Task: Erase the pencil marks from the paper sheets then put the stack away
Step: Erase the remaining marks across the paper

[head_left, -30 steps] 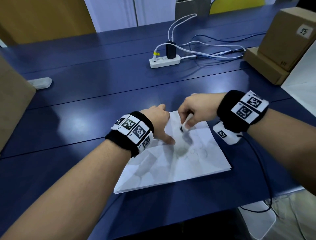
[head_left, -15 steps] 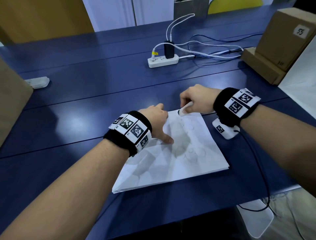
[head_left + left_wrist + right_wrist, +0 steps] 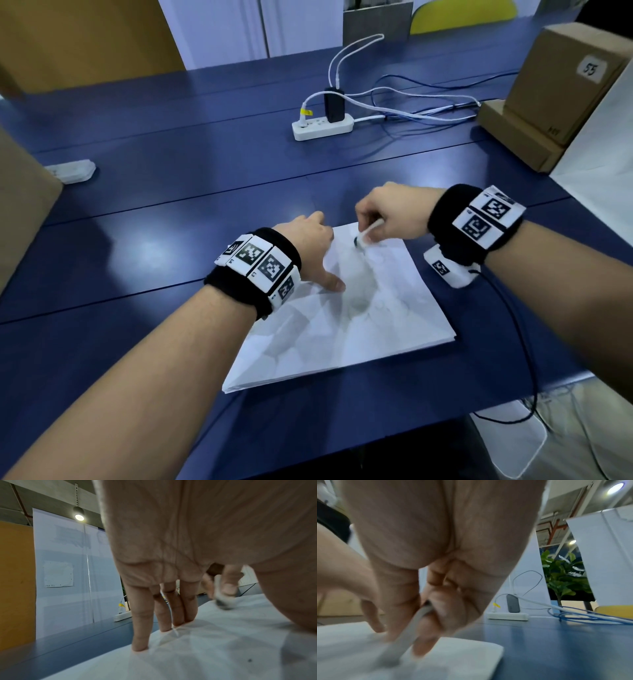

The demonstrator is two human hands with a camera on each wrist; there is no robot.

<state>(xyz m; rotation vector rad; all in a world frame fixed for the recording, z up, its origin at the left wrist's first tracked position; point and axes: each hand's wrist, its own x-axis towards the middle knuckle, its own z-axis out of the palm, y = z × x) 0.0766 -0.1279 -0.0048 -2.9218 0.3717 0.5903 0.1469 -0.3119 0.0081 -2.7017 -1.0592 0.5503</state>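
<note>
I have the paper stack (image 3: 342, 329) lying flat on the blue worktop (image 3: 171, 222) right in front of me, turned a little so its long axis runs from near-left to far-right and one corner points away from me. My left hand (image 3: 310, 245) rests on the stack's far-left part, fingers (image 3: 178, 609) straight and spread, their tips pressing the top sheet down so it stays put; it grips nothing. My right hand (image 3: 394, 214) is curled round the eraser (image 3: 364, 236), a slim white stick held between thumb and fingers like a pen. Its dark tip touches the sheet at the far corner, just beside my left hand's fingers, with only a narrow gap between the two hands.

What matters for the next stroke is that the marks I judge still to be rubbed, faint grey lines across the middle of the sheet, lie nearer me than the eraser tip does, between the tip and my left thumb (image 3: 334, 282). So the stroke has to come back towards my body, down the sheet's long axis. My right hand is the nearer one to that patch, and my left must hold the paper against the pull or the creased sheet will buckle. The stack is not yet ready to put away.
</note>
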